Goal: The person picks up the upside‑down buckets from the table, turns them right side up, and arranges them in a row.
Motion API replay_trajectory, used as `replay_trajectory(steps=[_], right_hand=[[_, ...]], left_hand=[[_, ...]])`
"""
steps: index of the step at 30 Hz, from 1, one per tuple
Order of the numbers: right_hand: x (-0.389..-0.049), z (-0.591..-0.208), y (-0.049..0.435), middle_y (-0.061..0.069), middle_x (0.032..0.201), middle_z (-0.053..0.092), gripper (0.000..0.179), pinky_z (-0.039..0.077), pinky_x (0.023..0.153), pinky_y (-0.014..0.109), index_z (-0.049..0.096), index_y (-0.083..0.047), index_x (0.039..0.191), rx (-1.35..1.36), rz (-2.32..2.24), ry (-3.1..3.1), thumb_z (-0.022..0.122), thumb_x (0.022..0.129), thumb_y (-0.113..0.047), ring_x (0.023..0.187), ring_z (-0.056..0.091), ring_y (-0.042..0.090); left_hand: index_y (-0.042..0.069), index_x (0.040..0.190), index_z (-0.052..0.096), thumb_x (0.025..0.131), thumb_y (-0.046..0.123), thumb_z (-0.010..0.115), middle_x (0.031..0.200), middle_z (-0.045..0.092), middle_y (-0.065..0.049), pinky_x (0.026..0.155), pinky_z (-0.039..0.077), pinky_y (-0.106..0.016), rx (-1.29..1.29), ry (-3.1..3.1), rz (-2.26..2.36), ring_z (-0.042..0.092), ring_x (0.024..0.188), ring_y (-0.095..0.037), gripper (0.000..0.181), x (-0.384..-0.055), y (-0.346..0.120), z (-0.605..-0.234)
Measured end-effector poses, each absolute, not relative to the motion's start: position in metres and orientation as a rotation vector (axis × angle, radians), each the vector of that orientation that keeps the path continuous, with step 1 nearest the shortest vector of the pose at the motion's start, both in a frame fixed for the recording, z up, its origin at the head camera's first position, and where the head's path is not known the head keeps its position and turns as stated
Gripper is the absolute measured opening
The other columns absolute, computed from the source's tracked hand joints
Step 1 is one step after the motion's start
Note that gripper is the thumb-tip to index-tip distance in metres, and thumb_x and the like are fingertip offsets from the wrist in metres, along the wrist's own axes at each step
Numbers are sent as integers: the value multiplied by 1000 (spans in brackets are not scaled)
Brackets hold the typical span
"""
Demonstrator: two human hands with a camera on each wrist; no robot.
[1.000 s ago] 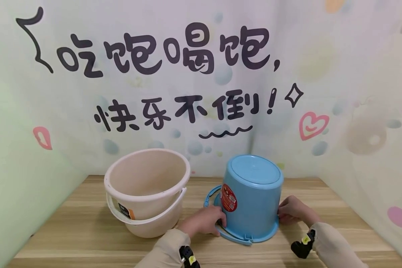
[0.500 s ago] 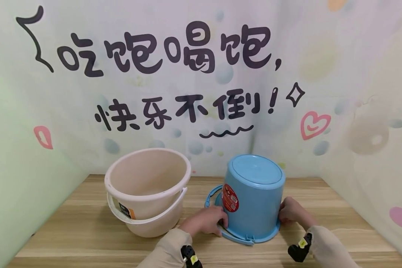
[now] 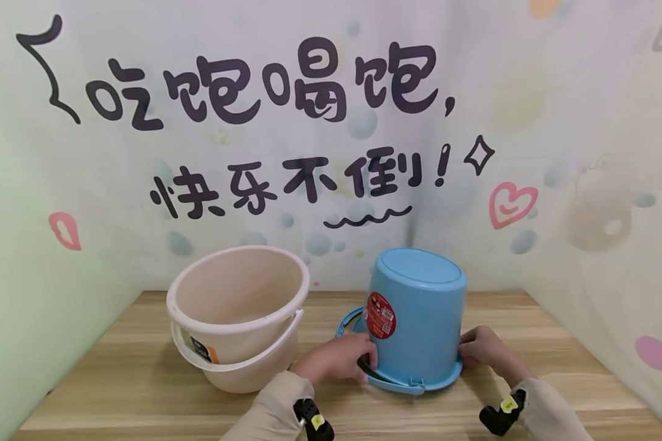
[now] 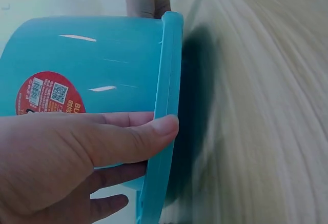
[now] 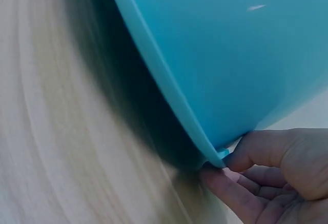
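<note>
I log one round blue plastic bucket (image 3: 419, 331), inverted, rim (image 4: 169, 70) pinched by left hand (image 3: 339, 356) and right hand (image 3: 484, 348); one round cream plastic bucket (image 3: 239, 340), mouth up, leftward.

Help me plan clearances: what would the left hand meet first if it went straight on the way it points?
The upside-down blue bucket, immediately: the left hand grips its rim, so there is no gap ahead. Exactly where the fingers would press first is hard to judge.
</note>
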State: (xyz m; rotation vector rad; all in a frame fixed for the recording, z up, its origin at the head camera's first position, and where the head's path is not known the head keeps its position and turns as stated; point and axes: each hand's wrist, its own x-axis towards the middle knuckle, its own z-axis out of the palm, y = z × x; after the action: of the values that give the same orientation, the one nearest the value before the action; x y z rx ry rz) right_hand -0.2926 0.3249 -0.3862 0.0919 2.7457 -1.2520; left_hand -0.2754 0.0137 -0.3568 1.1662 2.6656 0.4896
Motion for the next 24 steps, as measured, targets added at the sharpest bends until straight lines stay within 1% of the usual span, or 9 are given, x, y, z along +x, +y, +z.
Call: replay_trajectory(steps=[2,5,12,17,20,24], right_hand=[[-291,-384,325,20,86,62,24,53,65,37,57,21,98,62,-1281,2743,55,79,6,72,61,22],[-290,-381,326,24,90,62,27,53,66,38,56,23,99,13,-1324,2744,54,78,6,74,62,23],[-285,-374,331,21,92,62,32,52,69,37,53,24,105,-44,-1343,2756,54,79,4,78,59,21],[-282,-366,334,27,99,60,34,52,72,38,52,23,107,-79,-1355,2759,56,83,-1,82,61,23],[-279,-361,335,31,104,57,37,52,73,40,50,24,108,-120,-1370,2730,56,85,-3,86,61,26],[-275,-355,336,30,105,57,38,51,75,41,49,24,110,-170,-1402,2697,55,87,-6,88,61,27]], left_hand=[[17,88,61,76,16,75,88,46,9,77,39,-20,1173,2645,516,42,84,-6,19,-275,13,-354],[16,89,59,77,16,74,89,45,8,77,38,-19,1214,2623,553,41,86,-6,20,-276,12,-351],[18,93,53,79,18,72,92,40,7,79,36,-19,1287,2554,680,35,90,-6,24,-271,7,-342],[17,95,51,80,23,70,93,38,7,79,34,-19,1334,2512,764,34,91,-7,24,-267,4,-334],[16,96,50,81,27,68,93,38,7,79,34,-20,1360,2487,838,34,93,-7,26,-265,3,-328],[16,98,49,82,29,67,94,37,7,82,35,-19,1405,2450,902,35,94,-6,28,-262,3,-320]])
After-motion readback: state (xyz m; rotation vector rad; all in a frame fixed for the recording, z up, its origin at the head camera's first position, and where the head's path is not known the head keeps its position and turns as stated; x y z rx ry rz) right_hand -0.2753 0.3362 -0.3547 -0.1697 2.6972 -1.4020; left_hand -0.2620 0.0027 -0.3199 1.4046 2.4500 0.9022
